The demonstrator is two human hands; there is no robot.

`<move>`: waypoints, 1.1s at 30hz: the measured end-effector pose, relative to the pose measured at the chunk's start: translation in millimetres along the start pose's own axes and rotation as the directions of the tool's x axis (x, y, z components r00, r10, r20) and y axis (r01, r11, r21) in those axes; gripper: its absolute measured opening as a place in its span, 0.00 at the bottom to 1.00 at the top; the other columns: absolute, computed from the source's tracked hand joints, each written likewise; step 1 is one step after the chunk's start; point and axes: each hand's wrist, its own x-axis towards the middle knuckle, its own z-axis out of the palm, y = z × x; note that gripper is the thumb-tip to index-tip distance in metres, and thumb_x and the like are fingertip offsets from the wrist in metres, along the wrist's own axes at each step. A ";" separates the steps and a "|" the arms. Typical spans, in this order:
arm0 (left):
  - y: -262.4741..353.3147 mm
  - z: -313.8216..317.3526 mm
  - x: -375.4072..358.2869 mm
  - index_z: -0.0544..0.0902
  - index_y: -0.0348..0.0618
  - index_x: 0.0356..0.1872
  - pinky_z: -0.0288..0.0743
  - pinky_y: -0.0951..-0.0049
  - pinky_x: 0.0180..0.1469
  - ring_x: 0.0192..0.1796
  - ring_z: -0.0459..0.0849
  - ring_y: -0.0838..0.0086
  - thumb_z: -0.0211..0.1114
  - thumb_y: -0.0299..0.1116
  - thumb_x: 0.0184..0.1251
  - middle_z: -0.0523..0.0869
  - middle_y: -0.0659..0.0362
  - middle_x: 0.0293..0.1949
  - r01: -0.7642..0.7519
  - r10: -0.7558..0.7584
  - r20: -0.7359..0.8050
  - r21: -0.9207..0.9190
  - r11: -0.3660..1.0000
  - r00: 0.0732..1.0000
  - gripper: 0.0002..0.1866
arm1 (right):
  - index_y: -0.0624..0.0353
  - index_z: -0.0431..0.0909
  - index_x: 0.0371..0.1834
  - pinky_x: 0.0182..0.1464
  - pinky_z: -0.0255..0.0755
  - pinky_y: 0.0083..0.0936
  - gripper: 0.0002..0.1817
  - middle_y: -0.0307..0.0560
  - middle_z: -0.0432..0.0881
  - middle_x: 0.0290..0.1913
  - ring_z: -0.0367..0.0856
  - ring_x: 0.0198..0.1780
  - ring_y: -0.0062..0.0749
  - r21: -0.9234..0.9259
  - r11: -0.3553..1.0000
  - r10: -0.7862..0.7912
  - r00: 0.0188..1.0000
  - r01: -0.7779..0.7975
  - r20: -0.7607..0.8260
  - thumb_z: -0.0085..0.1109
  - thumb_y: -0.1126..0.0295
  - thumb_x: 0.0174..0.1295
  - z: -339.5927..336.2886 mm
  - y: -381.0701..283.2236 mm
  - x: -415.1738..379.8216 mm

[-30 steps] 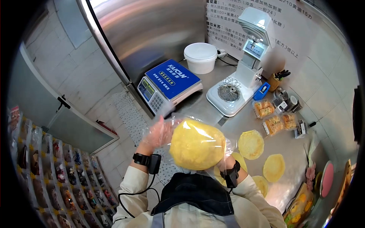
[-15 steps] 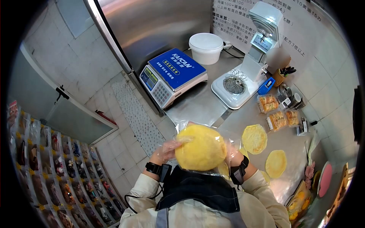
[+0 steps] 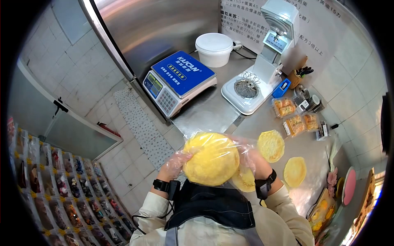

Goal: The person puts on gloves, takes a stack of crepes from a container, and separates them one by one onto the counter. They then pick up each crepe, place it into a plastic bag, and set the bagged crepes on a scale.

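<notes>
A round yellow stack of what look like crepes (image 3: 211,158), wrapped in a clear plastic bag, is held up in front of my apron. My left hand (image 3: 179,160), in a clear disposable glove, grips its left edge with the fingers folded onto it. On the upper right, my right hand (image 3: 245,148), gloved too, has its fingers closed on the loose film of the plastic bag (image 3: 223,137). Below that hand lies another yellow crepe (image 3: 245,180), partly covered by the bagged stack. Two single crepes, one browned (image 3: 271,146) and one plain (image 3: 295,172), lie flat on the steel table.
A blue-topped scale (image 3: 183,74) stands at the back left beside a lidded white bucket (image 3: 213,50). Behind the crepes is a white stand mixer (image 3: 246,92) with a whisk on its base. Packaged pastries (image 3: 294,125) sit to the right, near a pink disc (image 3: 349,186).
My right hand has moved from the stack's right edge up to its upper right, drawing the film there. The stack sits slightly further left, and the crepe beneath shows more.
</notes>
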 end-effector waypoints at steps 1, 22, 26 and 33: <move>2.6 0.0 -2.0 0.73 0.30 0.55 0.69 0.78 0.55 0.51 0.77 0.73 0.58 0.36 0.66 0.79 0.54 0.51 -0.001 0.001 -0.026 -0.017 1.000 1.000 0.22 | 0.63 0.69 0.57 0.61 0.64 0.32 0.21 0.53 0.68 0.62 0.67 0.62 0.39 0.014 0.993 -0.120 0.987 0.119 0.103 0.51 0.63 0.64 -6.5 4.5 5.5; 87.1 -86.4 33.2 0.63 0.37 0.63 0.66 0.61 0.63 0.60 0.73 0.62 0.46 0.38 0.72 0.71 0.50 0.60 -0.284 0.308 -0.061 -0.585 0.760 0.950 0.23 | 0.52 0.47 0.71 0.69 0.47 0.46 0.43 0.54 0.53 0.70 0.55 0.70 0.46 0.558 0.791 0.078 0.946 -0.252 0.316 0.45 0.38 0.58 58.3 123.9 63.1; 111.2 -90.3 55.5 0.61 0.36 0.63 0.67 0.61 0.63 0.60 0.73 0.63 0.45 0.39 0.72 0.70 0.50 0.60 -0.218 0.277 0.009 -0.592 0.776 0.961 0.24 | 0.55 0.51 0.69 0.67 0.53 0.45 0.38 0.53 0.59 0.67 0.59 0.68 0.44 0.794 0.596 0.016 0.991 -0.118 0.135 0.48 0.46 0.61 103.6 89.4 145.0; 148.2 -103.8 81.4 0.60 0.36 0.64 0.72 0.64 0.58 0.59 0.74 0.65 0.44 0.40 0.73 0.70 0.51 0.61 -0.341 0.352 0.073 -0.130 0.931 0.933 0.24 | 0.66 0.64 0.59 0.54 0.74 0.36 0.25 0.53 0.75 0.53 0.76 0.53 0.41 0.681 0.708 0.196 0.875 0.186 -0.443 0.53 0.61 0.63 101.7 52.7 190.7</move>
